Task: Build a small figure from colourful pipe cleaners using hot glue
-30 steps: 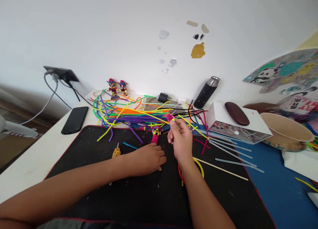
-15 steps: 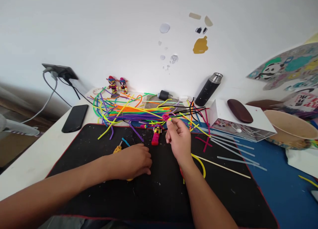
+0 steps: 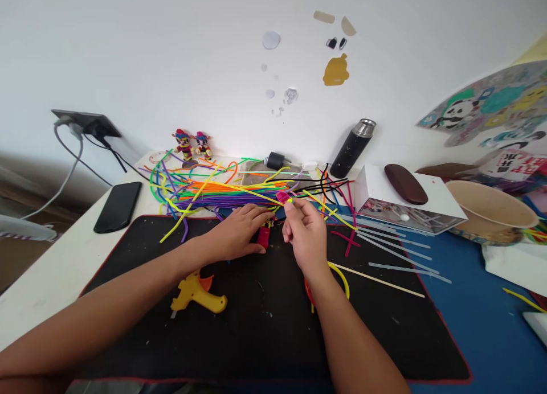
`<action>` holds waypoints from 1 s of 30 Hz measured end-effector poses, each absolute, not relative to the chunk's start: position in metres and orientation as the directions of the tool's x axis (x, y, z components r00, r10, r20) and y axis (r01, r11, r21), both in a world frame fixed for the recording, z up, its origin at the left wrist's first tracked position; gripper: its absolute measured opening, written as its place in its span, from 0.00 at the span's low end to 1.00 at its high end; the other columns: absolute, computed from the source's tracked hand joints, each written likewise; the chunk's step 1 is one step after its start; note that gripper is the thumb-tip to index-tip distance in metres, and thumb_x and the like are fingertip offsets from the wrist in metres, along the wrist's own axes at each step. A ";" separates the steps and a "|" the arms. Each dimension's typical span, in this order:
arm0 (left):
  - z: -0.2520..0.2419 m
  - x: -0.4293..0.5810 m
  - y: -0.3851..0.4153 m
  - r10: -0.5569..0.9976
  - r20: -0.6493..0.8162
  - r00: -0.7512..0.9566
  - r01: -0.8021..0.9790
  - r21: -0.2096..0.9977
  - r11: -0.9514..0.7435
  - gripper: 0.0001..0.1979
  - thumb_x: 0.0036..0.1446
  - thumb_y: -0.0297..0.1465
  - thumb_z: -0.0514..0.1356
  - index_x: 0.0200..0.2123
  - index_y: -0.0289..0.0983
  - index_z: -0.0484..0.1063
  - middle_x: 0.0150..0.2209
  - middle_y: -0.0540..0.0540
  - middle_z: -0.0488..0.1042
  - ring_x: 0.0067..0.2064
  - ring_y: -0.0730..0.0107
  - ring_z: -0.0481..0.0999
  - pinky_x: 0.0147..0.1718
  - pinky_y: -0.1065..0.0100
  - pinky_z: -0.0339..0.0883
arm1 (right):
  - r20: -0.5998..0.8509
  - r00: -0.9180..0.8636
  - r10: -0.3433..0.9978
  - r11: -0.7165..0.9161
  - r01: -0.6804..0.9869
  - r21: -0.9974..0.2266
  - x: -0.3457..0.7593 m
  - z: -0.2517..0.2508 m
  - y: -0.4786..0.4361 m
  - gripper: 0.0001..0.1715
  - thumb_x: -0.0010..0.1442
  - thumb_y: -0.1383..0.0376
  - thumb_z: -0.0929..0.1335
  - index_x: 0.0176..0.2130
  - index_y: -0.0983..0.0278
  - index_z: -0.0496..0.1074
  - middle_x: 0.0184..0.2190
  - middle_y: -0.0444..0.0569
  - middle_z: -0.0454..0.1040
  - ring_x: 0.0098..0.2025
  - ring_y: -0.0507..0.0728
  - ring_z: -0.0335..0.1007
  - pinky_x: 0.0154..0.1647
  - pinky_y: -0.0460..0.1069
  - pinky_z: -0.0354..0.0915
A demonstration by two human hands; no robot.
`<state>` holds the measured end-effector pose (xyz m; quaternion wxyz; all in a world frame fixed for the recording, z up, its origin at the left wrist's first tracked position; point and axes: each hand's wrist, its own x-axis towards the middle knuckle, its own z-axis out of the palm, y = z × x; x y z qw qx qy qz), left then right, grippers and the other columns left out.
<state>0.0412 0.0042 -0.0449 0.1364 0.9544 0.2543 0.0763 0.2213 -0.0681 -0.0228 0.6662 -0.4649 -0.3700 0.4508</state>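
My right hand (image 3: 305,234) is closed in a pinch on a small fuzzy pink piece with a yellow base (image 3: 282,197), held up above the mat. My left hand (image 3: 237,232) lies low over a small pink-and-yellow pipe-cleaner figure (image 3: 264,237). Its fingers stretch over the figure's upper end and the thumb is apart near its lower end; the hand covers part of the figure. On the black mat (image 3: 273,337), a yellow glue gun (image 3: 199,294) rests below my left forearm.
Pipe cleaners in many colours (image 3: 222,195) spread along the back. Two finished figures (image 3: 183,145) stand by the wall. A phone (image 3: 118,207) lies left. A black thermos (image 3: 352,149), a white box (image 3: 410,203), a wooden stick (image 3: 384,282) and translucent glue sticks (image 3: 410,270) are right.
My left hand has moved up and away from the glue gun to the figure. My right hand keeps its pinch on the pink piece. The whole view has shifted slightly.
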 end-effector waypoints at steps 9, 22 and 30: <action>-0.046 0.044 0.009 0.491 0.047 0.870 0.446 0.352 -0.823 0.42 0.57 0.40 0.73 0.70 0.38 0.63 0.67 0.32 0.68 0.67 0.40 0.66 0.65 0.42 0.62 | 0.060 0.306 0.950 0.146 -0.264 -0.953 0.221 -0.024 -0.069 0.23 0.61 0.47 0.76 0.39 0.62 0.72 0.16 0.32 0.63 0.14 0.47 0.57 0.15 0.43 0.53; -0.036 0.043 -0.020 0.531 0.084 0.843 0.439 0.464 -0.769 0.43 0.57 0.43 0.74 0.70 0.40 0.61 0.65 0.33 0.67 0.66 0.42 0.67 0.65 0.41 0.62 | 0.065 0.305 0.950 0.155 -0.281 -0.947 0.221 -0.026 -0.068 0.21 0.61 0.49 0.76 0.39 0.62 0.72 0.16 0.32 0.62 0.14 0.47 0.57 0.16 0.43 0.55; -0.052 0.038 -0.030 0.558 0.081 0.826 0.465 0.463 -0.754 0.47 0.56 0.43 0.75 0.72 0.41 0.59 0.67 0.33 0.66 0.68 0.39 0.66 0.66 0.39 0.61 | 0.062 0.293 0.954 0.146 -0.275 -0.950 0.221 -0.024 -0.069 0.22 0.61 0.48 0.76 0.40 0.62 0.72 0.16 0.31 0.61 0.15 0.47 0.57 0.16 0.43 0.55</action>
